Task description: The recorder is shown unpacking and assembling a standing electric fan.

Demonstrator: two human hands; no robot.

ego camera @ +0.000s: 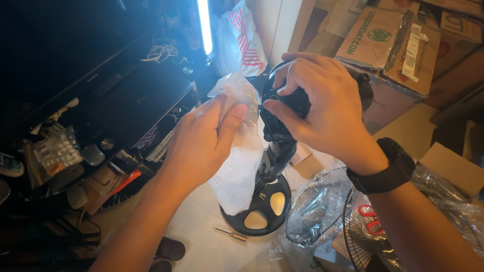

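Two hands on one upright fan stand: right hand clamped over the black motor head at 12 o'clock, left hand pinching the clear plastic bag at 9 o'clock; long axis vertical, round base at 6 o'clock.

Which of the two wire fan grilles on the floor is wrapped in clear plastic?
The left fan grille, beside the round black base, is wrapped. The right grille, under the right forearm, shows bare black wire with red behind.

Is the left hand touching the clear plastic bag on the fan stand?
Touching. The head view shows the left hand pinching the clear plastic bag, thumb pressed over its upper part, while the right hand grips the black fan motor head.
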